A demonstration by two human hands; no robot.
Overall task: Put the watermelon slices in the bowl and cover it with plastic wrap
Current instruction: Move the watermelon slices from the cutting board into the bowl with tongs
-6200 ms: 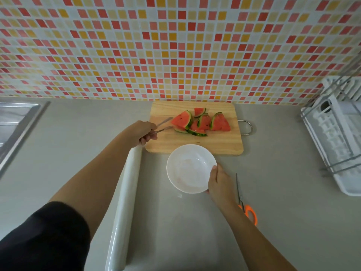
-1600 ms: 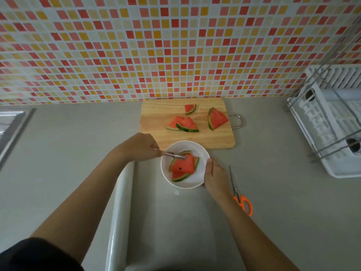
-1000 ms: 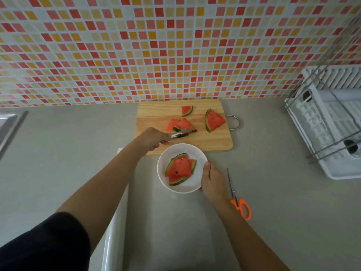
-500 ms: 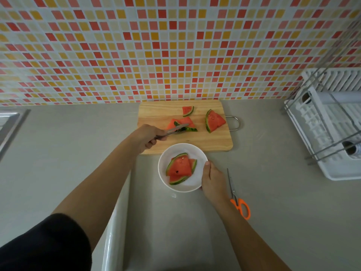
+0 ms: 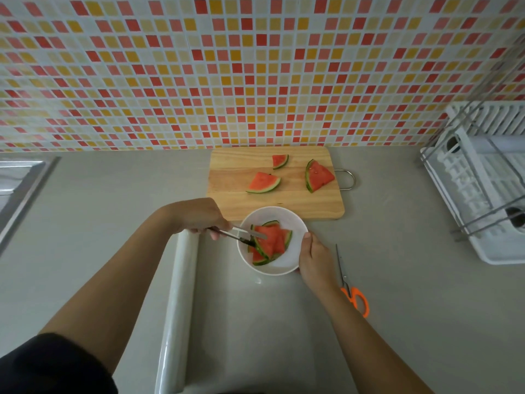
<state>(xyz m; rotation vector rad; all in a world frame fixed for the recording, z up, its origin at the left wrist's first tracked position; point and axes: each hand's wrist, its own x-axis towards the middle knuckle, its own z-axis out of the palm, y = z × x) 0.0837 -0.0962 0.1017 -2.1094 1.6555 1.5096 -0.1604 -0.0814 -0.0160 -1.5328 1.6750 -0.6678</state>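
Note:
A white bowl [image 5: 295, 223] stands on the counter just in front of the wooden cutting board [image 5: 235, 200]. Several watermelon slices [image 5: 270, 241] lie piled in it. My left hand [image 5: 199, 217] grips metal tongs [image 5: 235, 234] whose tips pinch a slice over the bowl's left side. My right hand [image 5: 315, 258] holds the bowl's right rim. Three slices remain on the board: a small one [image 5: 279, 161], a wide one [image 5: 262, 183] and a large one [image 5: 318, 176]. A roll of plastic wrap [image 5: 177, 308] lies lengthwise under my left forearm.
Orange-handled scissors [image 5: 352, 288] lie right of my right wrist. A white dish rack [image 5: 488, 180] fills the right side. A steel sink edge [image 5: 20, 189] is at far left. A tiled wall backs the counter.
My left hand took a slice from the board with the tongs and carried it back over the bowl. The board now has one slice fewer. My right hand stayed on the bowl.

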